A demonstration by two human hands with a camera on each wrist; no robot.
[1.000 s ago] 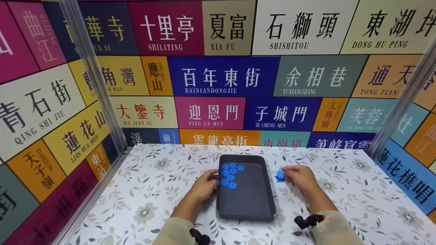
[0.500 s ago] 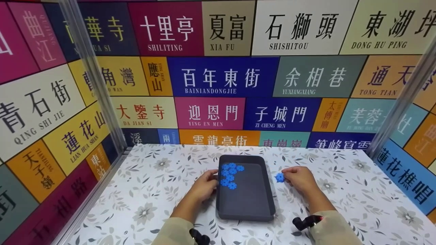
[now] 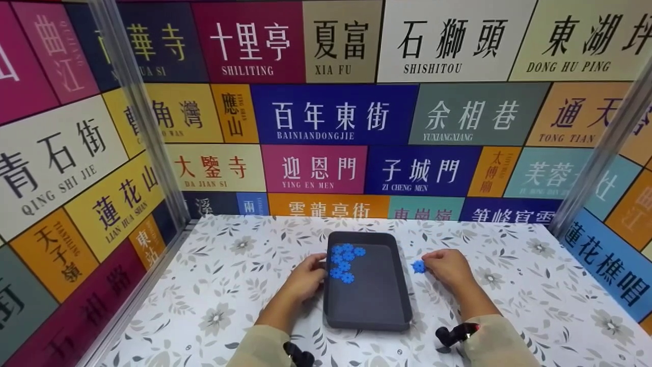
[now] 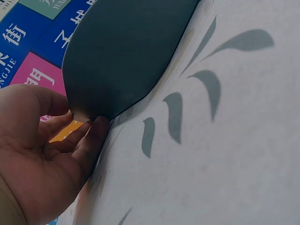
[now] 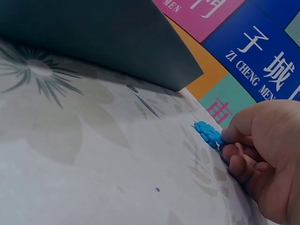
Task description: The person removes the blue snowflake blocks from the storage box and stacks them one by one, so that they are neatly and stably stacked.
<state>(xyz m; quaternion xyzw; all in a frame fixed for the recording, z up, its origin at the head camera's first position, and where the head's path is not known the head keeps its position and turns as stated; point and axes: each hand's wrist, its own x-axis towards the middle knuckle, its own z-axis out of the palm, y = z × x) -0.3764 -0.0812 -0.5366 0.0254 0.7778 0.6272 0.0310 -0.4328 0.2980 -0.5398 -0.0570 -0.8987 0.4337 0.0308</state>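
A dark grey rectangular tray (image 3: 369,300) stands on the table with several flat blue snowflake building discs (image 3: 344,262) lying in its left far part. My left hand (image 3: 304,279) holds the tray's left side; in the left wrist view its thumb and fingers (image 4: 99,125) meet at the edge of the dark wall. Right of the tray, my right hand (image 3: 448,267) pinches blue snowflake discs (image 5: 208,134) between thumb and fingertips. They overlap one another, and the toothed rims point toward the tray. The pinched end is hidden by the fingers, which are close over the tabletop.
A white cloth with grey flowers and leaves covers the table (image 3: 219,295). Behind it rises a wall of coloured signs (image 3: 333,114). Clear upright posts (image 3: 158,127) stand at the back corners. A black wrist device (image 3: 456,334) sits on the right sleeve.
My right hand has turned and lowered slightly, so the blue discs now face the camera more flatly. The left hand and the tray have stayed in place.
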